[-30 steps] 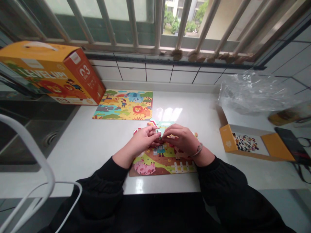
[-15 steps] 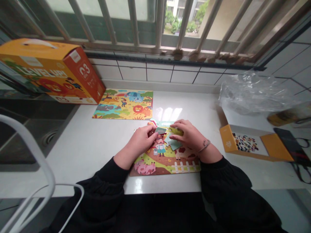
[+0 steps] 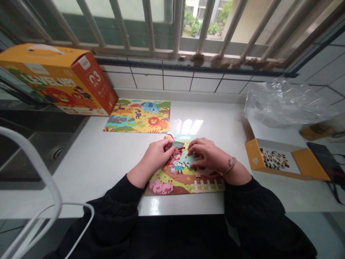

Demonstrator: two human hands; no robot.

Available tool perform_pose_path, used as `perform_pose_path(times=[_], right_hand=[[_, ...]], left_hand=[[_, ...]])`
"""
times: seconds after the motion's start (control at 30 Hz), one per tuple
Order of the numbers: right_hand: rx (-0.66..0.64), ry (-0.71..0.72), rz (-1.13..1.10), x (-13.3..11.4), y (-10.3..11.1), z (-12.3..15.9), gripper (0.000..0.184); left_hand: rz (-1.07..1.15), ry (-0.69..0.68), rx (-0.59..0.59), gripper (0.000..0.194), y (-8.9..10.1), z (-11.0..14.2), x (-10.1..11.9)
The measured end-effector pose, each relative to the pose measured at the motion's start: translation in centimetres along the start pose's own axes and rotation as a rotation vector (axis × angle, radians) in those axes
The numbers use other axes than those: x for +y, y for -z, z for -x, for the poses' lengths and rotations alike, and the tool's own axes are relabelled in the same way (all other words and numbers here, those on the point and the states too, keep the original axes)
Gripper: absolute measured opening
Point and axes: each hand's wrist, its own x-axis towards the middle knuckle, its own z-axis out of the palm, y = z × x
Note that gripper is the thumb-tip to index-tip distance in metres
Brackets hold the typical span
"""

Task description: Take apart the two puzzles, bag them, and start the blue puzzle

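Note:
A farm jigsaw puzzle (image 3: 178, 183) with a pig, a farmer and a white fence lies on the counter in front of me. My left hand (image 3: 157, 154) is closed at its upper left, thumb and fingers pinching a grey-green puzzle piece (image 3: 179, 144). Over the puzzle's upper right, my right hand (image 3: 207, 154) curls its fingers round a pale teal puzzle piece (image 3: 188, 162). That piece is tilted above the farmer picture. My right fingers cover part of the puzzle behind them.
Behind the farm puzzle lies a safari picture (image 3: 140, 117). An orange box (image 3: 56, 79) stands by the sink (image 3: 48, 151). To the right, an open yellow box (image 3: 285, 158) holds many small pieces, with clear plastic wrap (image 3: 283, 102) behind it. A white cable (image 3: 51, 187) arcs at left.
My right hand has turned and its fingers have curled in, with the teal piece shifting left and tilting over the farmer. My left hand has stayed nearly still.

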Motion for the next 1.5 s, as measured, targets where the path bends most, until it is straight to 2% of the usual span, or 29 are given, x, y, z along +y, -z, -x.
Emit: perform_pose_path(times=[0.2,0.33,0.5,0.63,0.77,0.8,0.9,0.93,0.97,1.03,1.07,1.17,1.23,1.37,1.5], right_hand=[[0.007,-0.067,0.08,-1.2,-0.5,-0.1,0.064],[-0.029,-0.045,0.05,-1.9,-0.4,-0.2,0.055],[-0.057,0.002,-0.135,-3.1,0.1,-0.5,0.044],[-0.05,-0.096,-0.334,-3.9,-0.3,-0.6,0.031],[0.129,-0.21,-0.452,-3.6,-0.9,-0.8,0.021],[0.179,-0.235,-0.465,-3.4,-1.1,-0.8,0.025],[0.259,-0.273,-0.417,-2.5,-1.4,-1.0,0.053],[0.269,-0.258,-0.371,-2.2,-1.5,-1.0,0.05],[0.278,-0.23,-0.322,-2.0,-1.6,-1.0,0.039],[0.303,-0.169,-0.247,-1.6,-1.7,-1.1,0.013],[0.319,-0.15,-0.22,-1.5,-1.7,-1.1,0.01],[0.388,-0.146,-0.108,-1.0,-1.8,-1.2,0.018],[0.428,-0.171,-0.016,-0.6,-2.0,-1.2,0.019],[0.387,-0.213,0.071,0.0,-2.6,-1.5,0.019],[0.358,-0.189,0.048,0.2,-2.8,-1.7,0.015]], left_hand=[[-0.113,-0.019,0.075,0.02,0.3,0.1,0.6],[-0.102,-0.02,0.135,0.019,0.5,0.0,0.6],[-0.116,-0.022,0.128,0.021,0.5,-0.2,0.3],[-0.059,-0.038,0.066,0.022,0.5,-0.1,0.4],[0.036,-0.041,-0.041,0.021,0.5,0.2,0.8],[0.063,-0.045,-0.076,0.021,0.5,0.3,0.9],[0.081,-0.118,-0.175,0.021,0.5,0.6,1.4],[0.06,-0.155,-0.194,0.021,0.5,0.6,1.5],[0.031,-0.192,-0.198,0.021,0.5,0.6,1.5],[-0.045,-0.251,-0.145,0.021,0.6,0.3,1.3],[-0.097,-0.273,-0.085,0.021,0.7,0.1,1.1],[-0.335,-0.274,0.151,0.023,1.0,-0.7,0.0],[-0.51,-0.193,0.236,0.026,1.1,-1.3,-0.7],[-0.671,-0.08,0.234,0.034,0.9,-2.0,-1.1],[-0.573,-0.077,0.19,0.033,0.5,-2.6,-0.7]])
